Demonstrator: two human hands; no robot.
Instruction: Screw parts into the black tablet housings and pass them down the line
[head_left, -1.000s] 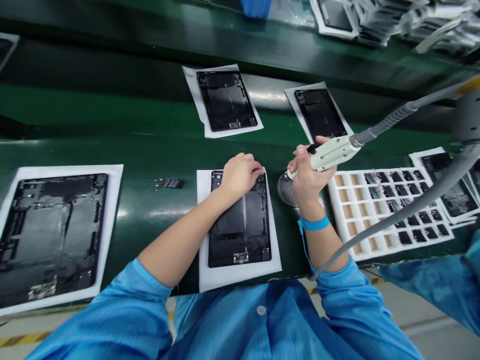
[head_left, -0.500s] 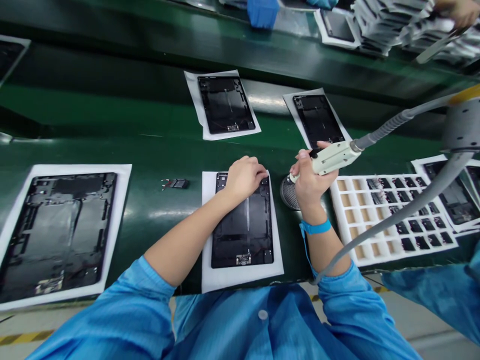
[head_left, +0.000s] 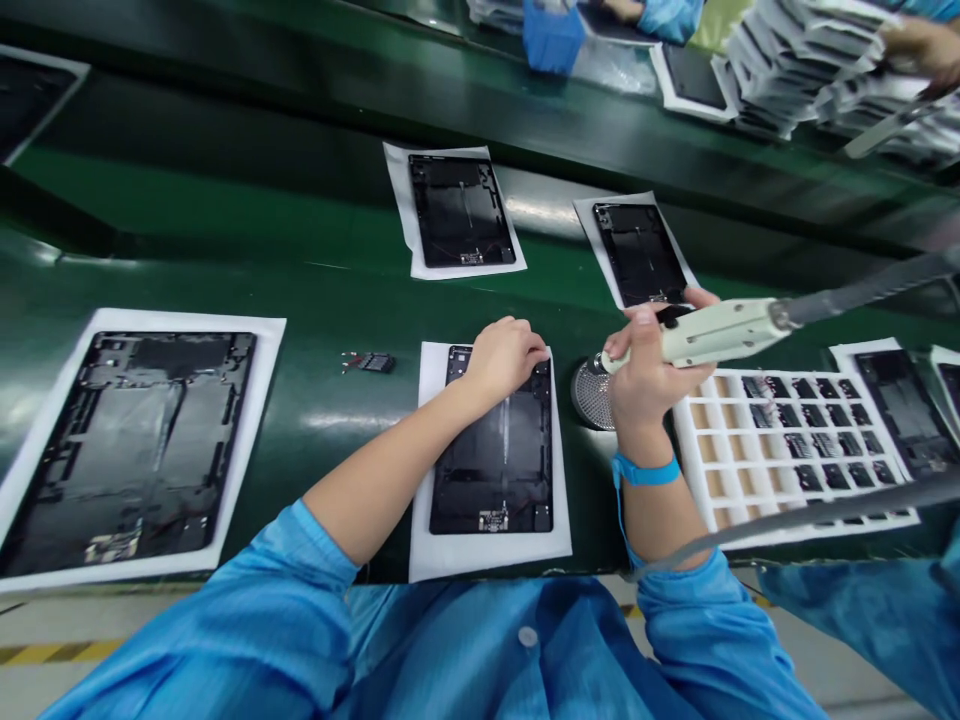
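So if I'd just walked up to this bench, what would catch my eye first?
Probably the pale green, pen-shaped hand tool on a grey hose, held in the right hand over a round metal mesh cup. Next, the open black tablet-like shell on white sheeting, under the left hand. Then the white compartment tray of small black parts at the right.

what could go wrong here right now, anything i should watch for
The grey cord passes in front of the tray in this view; it might snag and disturb the small parts.

The right hand holds the tool close to the mesh cup, so a slip might knock the cup.

The loose wired part lies uncovered on the bench and could get brushed away.
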